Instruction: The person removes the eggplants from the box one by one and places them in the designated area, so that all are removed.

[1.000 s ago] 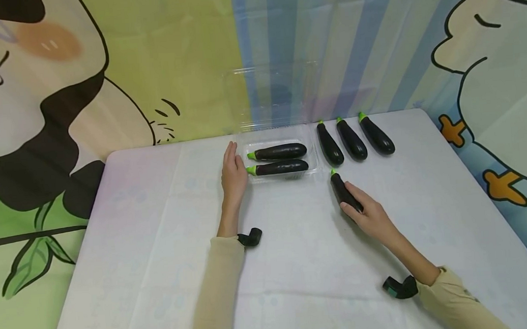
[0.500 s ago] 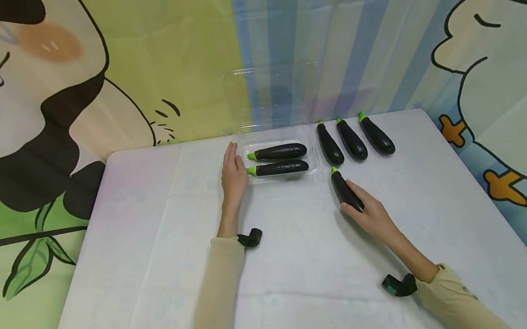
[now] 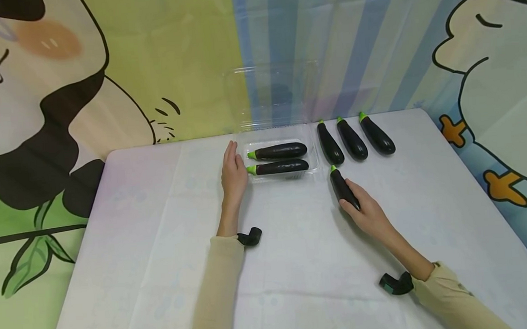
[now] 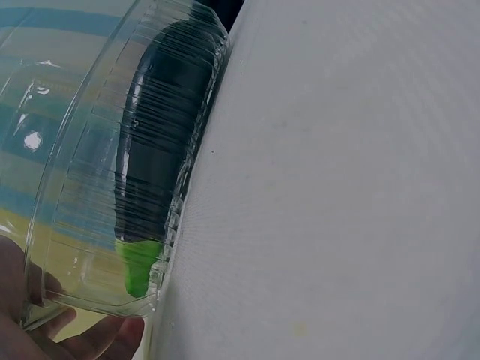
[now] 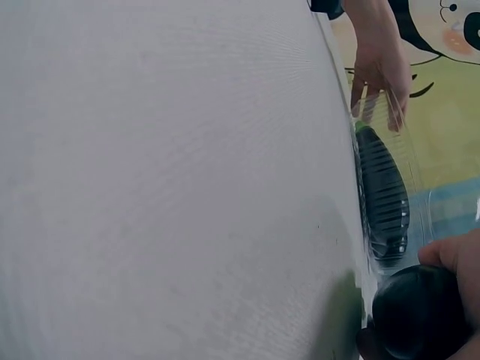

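Observation:
My right hand [image 3: 368, 213] grips an eggplant [image 3: 342, 187] by its thick end, green stem pointing away. Seen from the right wrist, that eggplant's dark rounded end [image 5: 420, 311] sits between thumb and fingers. With fingers extended, my left hand [image 3: 234, 174] touches the left end of a clear plastic clamshell box [image 3: 315, 170]. Two eggplants lie crosswise in the box, a rear one [image 3: 281, 151] and a front one [image 3: 282, 167], stems to the left. Through the ribbed wall in the left wrist view, one eggplant [image 4: 161, 135] shows near my left fingers [image 4: 112, 337].
Right of the box, three eggplants lie in a row: one [image 3: 330, 143], another [image 3: 352, 139] and a third [image 3: 377, 134]. The clear lid [image 3: 277, 94] stands raised against the patterned backdrop [image 3: 182, 48]. A white cloth covers the table [image 3: 161, 273].
My right hand and its eggplant have shifted very slightly left and away from me. The left hand and the box stay where they were.

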The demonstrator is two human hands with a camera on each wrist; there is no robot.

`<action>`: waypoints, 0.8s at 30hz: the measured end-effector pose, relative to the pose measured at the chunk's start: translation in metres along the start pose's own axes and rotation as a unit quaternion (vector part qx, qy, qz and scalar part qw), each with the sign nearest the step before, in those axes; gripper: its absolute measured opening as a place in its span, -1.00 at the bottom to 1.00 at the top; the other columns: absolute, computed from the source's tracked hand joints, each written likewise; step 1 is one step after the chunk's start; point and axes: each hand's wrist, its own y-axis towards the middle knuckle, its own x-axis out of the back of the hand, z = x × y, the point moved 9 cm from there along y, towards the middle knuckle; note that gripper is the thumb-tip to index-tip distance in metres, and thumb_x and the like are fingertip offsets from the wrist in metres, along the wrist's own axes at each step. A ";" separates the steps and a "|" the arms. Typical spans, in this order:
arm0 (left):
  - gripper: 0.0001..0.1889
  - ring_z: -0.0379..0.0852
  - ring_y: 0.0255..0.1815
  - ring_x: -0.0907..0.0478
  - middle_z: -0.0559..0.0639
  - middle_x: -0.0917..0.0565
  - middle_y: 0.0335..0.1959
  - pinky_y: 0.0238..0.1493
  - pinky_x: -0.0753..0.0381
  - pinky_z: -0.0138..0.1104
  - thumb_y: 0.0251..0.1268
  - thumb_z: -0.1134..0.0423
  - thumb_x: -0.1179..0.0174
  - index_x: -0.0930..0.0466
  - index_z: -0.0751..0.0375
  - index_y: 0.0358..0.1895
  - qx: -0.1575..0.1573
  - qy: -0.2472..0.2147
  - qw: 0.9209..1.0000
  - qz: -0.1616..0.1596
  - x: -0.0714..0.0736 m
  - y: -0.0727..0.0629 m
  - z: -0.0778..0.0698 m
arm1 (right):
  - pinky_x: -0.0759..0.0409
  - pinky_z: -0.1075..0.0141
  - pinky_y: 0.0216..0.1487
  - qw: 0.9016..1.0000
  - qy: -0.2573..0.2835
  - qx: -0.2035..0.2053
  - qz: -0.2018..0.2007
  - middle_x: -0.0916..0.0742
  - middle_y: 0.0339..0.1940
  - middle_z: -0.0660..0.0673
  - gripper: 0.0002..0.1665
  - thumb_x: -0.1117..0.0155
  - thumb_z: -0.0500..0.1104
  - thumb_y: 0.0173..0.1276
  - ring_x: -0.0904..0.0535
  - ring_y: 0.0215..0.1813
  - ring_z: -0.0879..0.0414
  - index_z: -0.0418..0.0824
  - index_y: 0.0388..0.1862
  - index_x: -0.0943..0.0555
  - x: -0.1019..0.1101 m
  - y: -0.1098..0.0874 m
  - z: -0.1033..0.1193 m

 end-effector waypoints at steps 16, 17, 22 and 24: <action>-0.51 -0.02 0.56 -0.12 -0.07 -0.15 0.56 0.43 -0.27 0.02 0.56 0.24 0.25 -0.20 0.13 0.49 -0.004 0.004 1.000 -0.001 -0.001 0.000 0.000 | -0.14 -0.23 0.44 0.999 -0.009 -0.030 0.033 -0.20 0.52 -0.44 -0.24 0.05 -0.04 0.56 -0.10 0.52 -0.36 -0.40 0.53 -0.01 -0.004 -0.004 -0.002; -0.51 -0.01 0.56 -0.11 -0.07 -0.15 0.56 0.44 -0.26 0.02 0.57 0.22 0.25 -0.20 0.13 0.49 -0.004 0.004 1.000 -0.002 -0.001 0.000 0.000 | -0.13 -0.23 0.44 0.999 -0.011 -0.031 0.035 -0.19 0.52 -0.44 -0.24 0.06 -0.04 0.56 -0.10 0.52 -0.36 -0.41 0.53 -0.01 -0.004 -0.004 -0.002; -0.51 -0.04 0.56 -0.10 -0.10 -0.14 0.57 0.47 -0.23 -0.01 0.58 0.17 0.28 -0.18 0.09 0.49 0.000 0.007 1.000 -0.001 0.000 0.000 0.001 | -0.11 -0.23 0.45 0.998 -0.016 -0.032 0.044 -0.17 0.52 -0.46 -0.24 0.08 -0.04 0.57 -0.07 0.53 -0.37 -0.43 0.53 0.02 -0.006 -0.004 -0.004; -0.51 -0.05 0.57 -0.10 -0.12 -0.14 0.57 0.48 -0.22 -0.03 0.58 0.19 0.27 -0.18 0.07 0.50 0.003 0.008 1.000 -0.001 0.000 0.000 0.001 | -0.10 -0.23 0.46 0.998 -0.019 -0.031 0.048 -0.16 0.52 -0.47 -0.24 0.09 -0.04 0.57 -0.06 0.53 -0.38 -0.44 0.53 0.03 -0.007 -0.004 -0.003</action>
